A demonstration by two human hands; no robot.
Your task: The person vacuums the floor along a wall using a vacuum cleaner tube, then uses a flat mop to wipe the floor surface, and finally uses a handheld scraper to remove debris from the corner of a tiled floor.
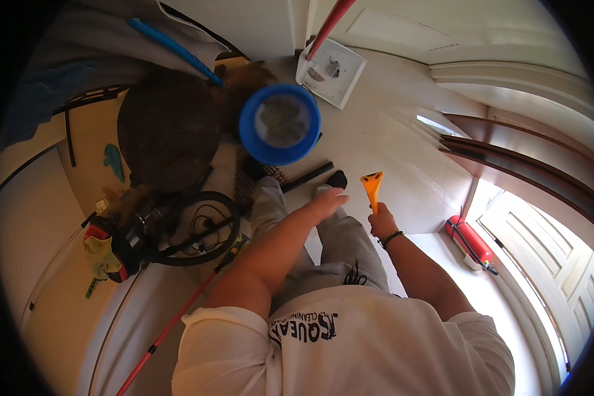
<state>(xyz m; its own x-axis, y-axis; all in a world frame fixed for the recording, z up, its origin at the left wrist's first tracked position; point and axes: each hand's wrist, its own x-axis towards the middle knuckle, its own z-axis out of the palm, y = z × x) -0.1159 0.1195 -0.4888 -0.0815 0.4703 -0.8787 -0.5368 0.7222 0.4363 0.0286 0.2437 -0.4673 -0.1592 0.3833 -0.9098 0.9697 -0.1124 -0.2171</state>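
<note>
My right hand [383,222] grips the handle of an orange plastic scraper [372,187], its wide head pointing away from me. My left hand [329,202] hovers over my right leg, slightly blurred, with nothing in it and its fingers somewhat apart. Ahead of my feet is a blue bucket [248,141] of cloudy water, in which a greenish cloth-like thing [281,118] lies. A black tube [309,176] rests on the floor between the bucket and my feet.
A white dustpan [349,74] with debris stands behind the bucket. To the left are a dark round-topped table or stool [168,133], a vacuum cleaner [128,242] with its black hose [235,218], and a red pole [173,319]. A red fire extinguisher [469,240] is at the right.
</note>
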